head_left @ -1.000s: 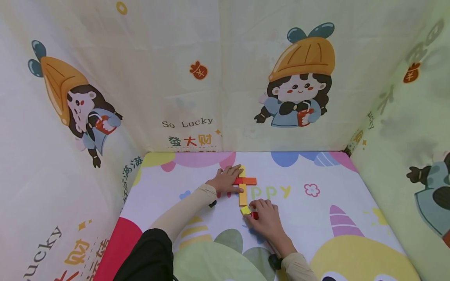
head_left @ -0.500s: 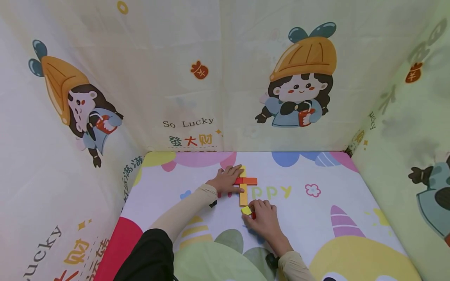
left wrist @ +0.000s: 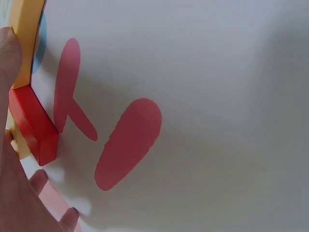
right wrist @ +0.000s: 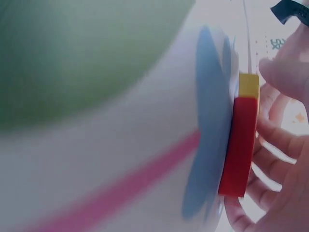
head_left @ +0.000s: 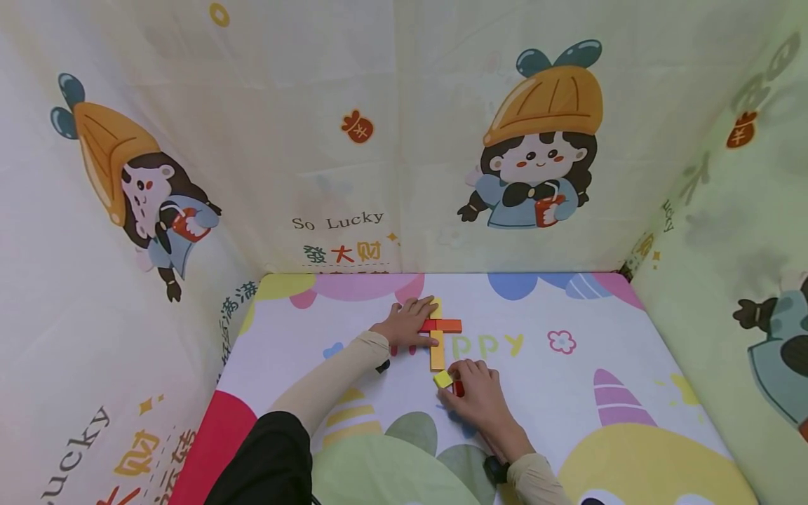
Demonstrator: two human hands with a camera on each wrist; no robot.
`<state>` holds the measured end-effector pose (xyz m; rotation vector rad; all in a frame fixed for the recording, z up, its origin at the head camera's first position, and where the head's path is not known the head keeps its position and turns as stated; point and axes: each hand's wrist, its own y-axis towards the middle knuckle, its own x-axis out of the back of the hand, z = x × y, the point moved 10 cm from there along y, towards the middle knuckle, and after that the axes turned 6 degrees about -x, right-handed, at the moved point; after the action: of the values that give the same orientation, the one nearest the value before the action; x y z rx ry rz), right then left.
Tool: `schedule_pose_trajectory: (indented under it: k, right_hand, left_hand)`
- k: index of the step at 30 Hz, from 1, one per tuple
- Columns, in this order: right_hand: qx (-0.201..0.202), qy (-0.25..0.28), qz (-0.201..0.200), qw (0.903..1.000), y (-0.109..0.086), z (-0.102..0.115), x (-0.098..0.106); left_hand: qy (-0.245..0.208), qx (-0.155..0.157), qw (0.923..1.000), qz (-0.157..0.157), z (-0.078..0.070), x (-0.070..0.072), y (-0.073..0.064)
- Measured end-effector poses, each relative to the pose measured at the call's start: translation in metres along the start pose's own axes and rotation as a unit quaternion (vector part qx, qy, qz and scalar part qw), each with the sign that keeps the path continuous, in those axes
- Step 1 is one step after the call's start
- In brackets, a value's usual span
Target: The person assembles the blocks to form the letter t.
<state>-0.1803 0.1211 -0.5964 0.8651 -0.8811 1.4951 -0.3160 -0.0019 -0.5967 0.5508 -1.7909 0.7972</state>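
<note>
Several flat toy blocks lie in a cross. A yellow-orange block [head_left: 437, 358] forms the near arm, a red block [left wrist: 35, 126] and an orange block [head_left: 450, 326] the crossbar, and a yellow block [head_left: 437, 311] the far arm. My left hand [head_left: 407, 325] rests over the cross with fingers spread, its thumb against the yellow-orange block. Just nearer, my right hand [head_left: 481, 396] has thumb and fingers curled about a bright yellow block [head_left: 443, 379]. Beside that lies another red block [right wrist: 240, 147], its long side facing the right wrist camera, with fingers behind it.
A printed mat [head_left: 517, 407] covers the table, bearing coloured letters and cartoon shapes. Patterned cloth walls [head_left: 429, 168] enclose its back and both sides. A black wrist device [head_left: 495, 468] sits on the right wrist.
My right hand shifts slightly around the bright yellow block, which turns a little; more of the red block beside it shows than half a second ago. My left hand stays still.
</note>
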Motion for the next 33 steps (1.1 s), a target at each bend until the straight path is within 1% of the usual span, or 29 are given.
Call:
schedule_pose_trajectory:
  k: [4,7,11,15,25,33]
  right_hand:
    - [0.018,-0.008,0.012,0.9997,-0.004,-0.006,0.002]
    - [0.03,-0.002,0.015,0.9994,-0.008,-0.011,0.007]
    - [0.052,0.002,0.008,0.9986,-0.012,-0.014,0.011]
    - [0.065,-0.002,-0.001,0.9979,-0.013,-0.015,0.012]
    - [0.061,-0.002,0.001,0.9982,-0.012,-0.015,0.013]
    - [0.059,0.001,-0.002,0.9982,-0.015,-0.014,0.014]
  left_hand:
    - [-0.01,-0.004,0.9999,-0.003,0.001,-0.001,0.001]
    - [-0.009,-0.006,0.9999,-0.004,0.002,-0.001,0.003]
    - [-0.01,-0.004,0.9999,-0.005,0.003,-0.001,0.004]
    - [-0.017,-0.003,0.9998,-0.006,0.002,0.001,0.003]
    - [-0.029,-0.005,0.9995,-0.012,-0.001,0.006,-0.001]
    - [-0.034,-0.002,0.9993,-0.018,0.0,0.003,0.0]
